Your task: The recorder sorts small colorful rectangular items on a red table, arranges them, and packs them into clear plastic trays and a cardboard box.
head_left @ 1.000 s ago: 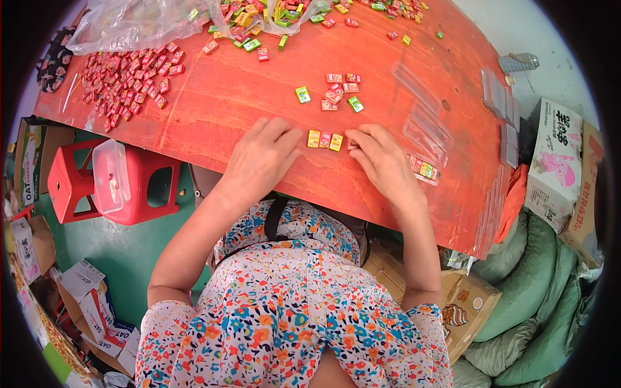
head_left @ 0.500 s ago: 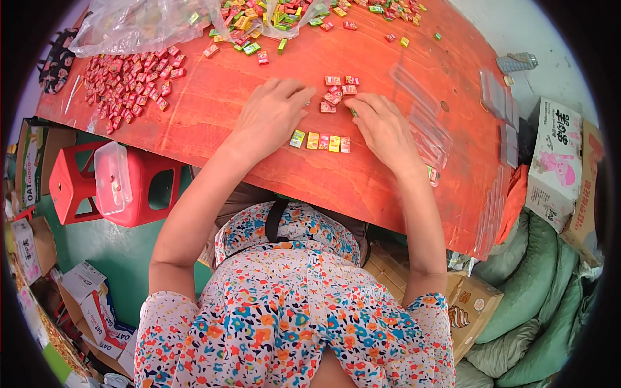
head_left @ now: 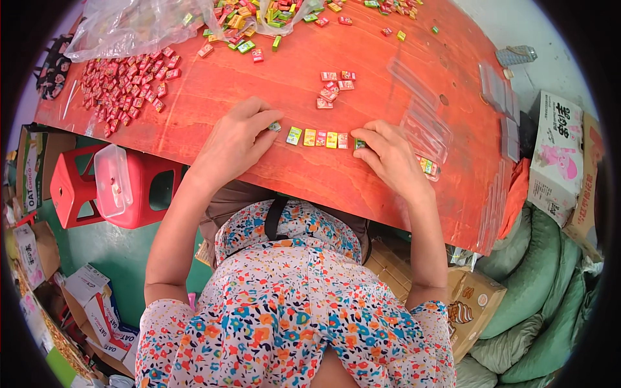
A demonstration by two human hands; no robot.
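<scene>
Red-orange wooden table [head_left: 278, 84] was the largest item and carried the work. Green padded bundles [head_left: 550, 271] lay at right, below the table edge. A red plastic stool [head_left: 145, 197] stood at left with a clear container on it. A clear plastic bag [head_left: 139, 29] spread over the far left part of the table, beside a heap of mixed red, yellow and green boxes [head_left: 234, 19]. A pile of small red boxes [head_left: 132, 87] lay just nearer than the bag.

Left hand [head_left: 239, 139]: above the near part of the table, left of the row; thumb and index finger pinched a small pale-green piece [head_left: 275, 127], mostly covered by the fingers. Right hand [head_left: 394, 158]: at the right end of the row; thumb and index finger pinched a dark green box [head_left: 359, 143], partly hidden. Remaining fingers of both hands were curled; exact spacing could not be told.

Clear plastic trays [head_left: 424, 123] lay beyond the right hand. A row of five small boxes [head_left: 321, 138] ran between the hands: green, yellow, pink-red, yellow, pink; the green one stood slightly apart at left. A loose cluster of red boxes [head_left: 328, 94] lay just beyond the row. A filled tray [head_left: 428, 167] showed partly beside the right wrist.
</scene>
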